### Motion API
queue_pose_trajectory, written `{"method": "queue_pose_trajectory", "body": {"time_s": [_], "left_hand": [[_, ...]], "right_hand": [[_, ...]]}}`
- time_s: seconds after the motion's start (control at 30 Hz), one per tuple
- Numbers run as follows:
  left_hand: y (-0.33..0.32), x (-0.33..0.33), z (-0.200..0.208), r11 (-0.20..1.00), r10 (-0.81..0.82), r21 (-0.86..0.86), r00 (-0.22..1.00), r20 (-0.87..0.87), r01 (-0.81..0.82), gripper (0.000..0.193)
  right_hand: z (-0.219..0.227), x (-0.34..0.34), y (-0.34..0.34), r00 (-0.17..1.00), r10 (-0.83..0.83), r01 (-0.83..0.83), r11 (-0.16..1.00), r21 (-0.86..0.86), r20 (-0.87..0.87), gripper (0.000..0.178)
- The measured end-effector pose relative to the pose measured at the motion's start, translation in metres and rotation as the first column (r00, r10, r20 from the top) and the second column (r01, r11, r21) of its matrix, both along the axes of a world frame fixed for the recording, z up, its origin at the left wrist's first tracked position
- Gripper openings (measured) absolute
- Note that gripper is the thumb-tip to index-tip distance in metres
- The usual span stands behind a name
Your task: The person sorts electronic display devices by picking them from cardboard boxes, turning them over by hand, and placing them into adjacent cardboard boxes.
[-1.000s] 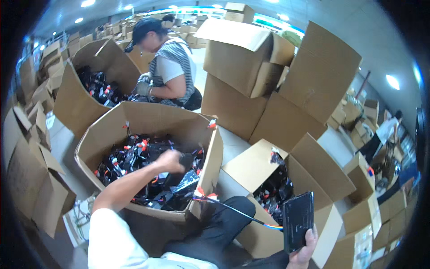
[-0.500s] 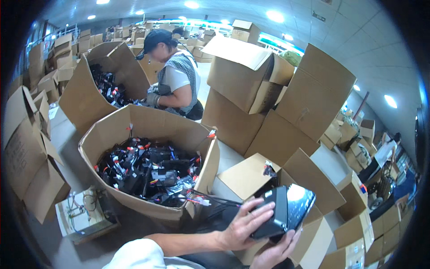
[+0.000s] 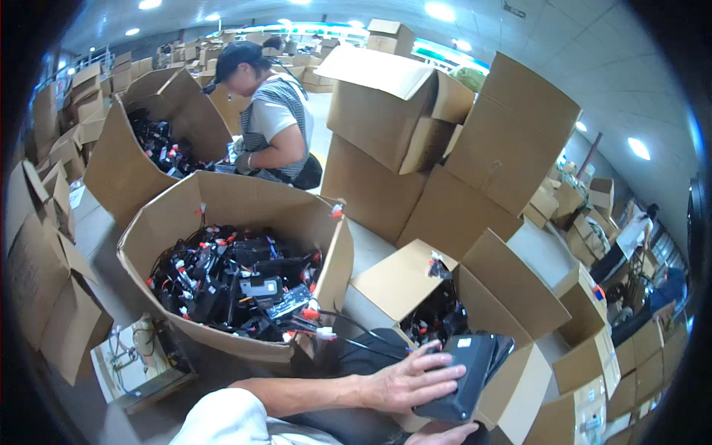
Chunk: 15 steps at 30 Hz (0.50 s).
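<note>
A flat black plastic electronic unit (image 3: 463,378) is held between my hands at the lower right. My left hand (image 3: 411,378) lies across its left side, fingers over the top face. Low at the frame's edge my right hand (image 3: 445,434) supports it from below, mostly hidden. Dark cables with a white connector (image 3: 325,334) run left from the unit over the rim of a large cardboard box (image 3: 230,185). That box holds a heap of black units (image 3: 252,274) with red and white plugs. Behind the unit, an open carton (image 3: 408,278) contains more black units.
A co-worker (image 3: 278,126) stands at another box (image 3: 111,163) of units at the far left. Tall stacked cartons (image 3: 378,126) rise behind the middle. A pale board with wires (image 3: 133,360) sits at the lower left. Another person (image 3: 634,237) is at the far right.
The unit has tilted, its glossy face turning away from view, and come slightly lower. My left hand lies flatter across it; my right hand has moved down. The whole view has shifted a little.
</note>
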State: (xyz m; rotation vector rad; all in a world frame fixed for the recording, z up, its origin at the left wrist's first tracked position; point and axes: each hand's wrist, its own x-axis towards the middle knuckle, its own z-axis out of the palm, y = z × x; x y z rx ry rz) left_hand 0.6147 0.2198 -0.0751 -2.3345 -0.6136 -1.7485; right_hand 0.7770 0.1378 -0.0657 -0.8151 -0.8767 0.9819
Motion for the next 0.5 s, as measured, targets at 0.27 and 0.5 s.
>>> {"method": "queue_pose_trajectory", "body": {"time_s": [0.27,0.5], "left_hand": [[0.008,0.01,0.038,0.504,0.139,-0.652,0.691,0.709,0.567,0.079],[0.009,0.01,0.008,0.236,0.227,-0.561,0.516,0.826,0.793,0.085]], "right_hand": [[0.039,0.027,0.051,0.886,-0.116,0.079,0.992,0.101,0.45,0.087],[0.003,0.047,0.088,0.99,0.081,-0.096,0.986,-0.135,-0.112,0.069]]}}
